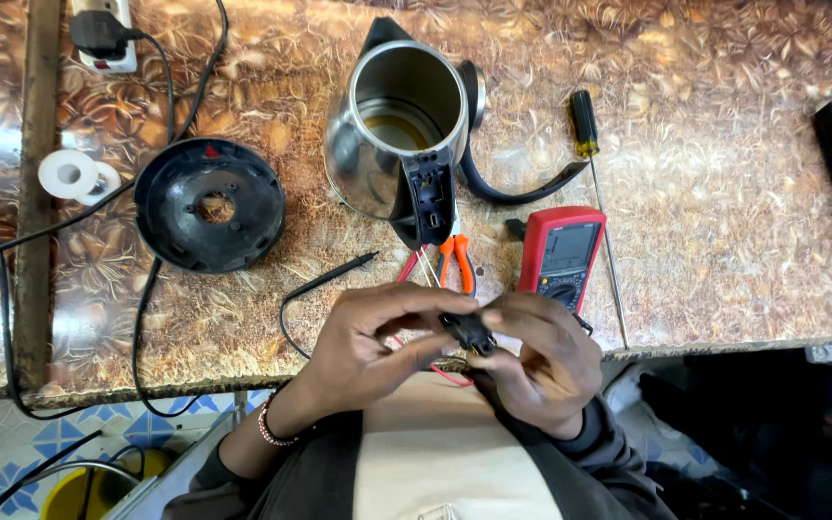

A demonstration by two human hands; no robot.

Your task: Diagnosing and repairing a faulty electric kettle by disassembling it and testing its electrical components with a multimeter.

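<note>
Small black plastic switch part (467,331), blocky and glossy, pinched between both hands just above the lap, at the near edge of the patterned brown worktop (724,193). Left hand (368,347) closed on it with thumb and fingertips from the left; right hand (541,361) curled around it from the right, fingers gripping its far end. Thin red wire (445,374) trailing under the hands; whether joined to the part cannot be told. Just beyond the hands, a red multimeter (560,252) and orange-handled pliers (455,260) lying flat. Farther back, an open stainless steel kettle (397,125) on its side with handle cover off, a black round kettle base (209,204) to its left, and a yellow-and-black screwdriver (585,125) to its right.
</note>
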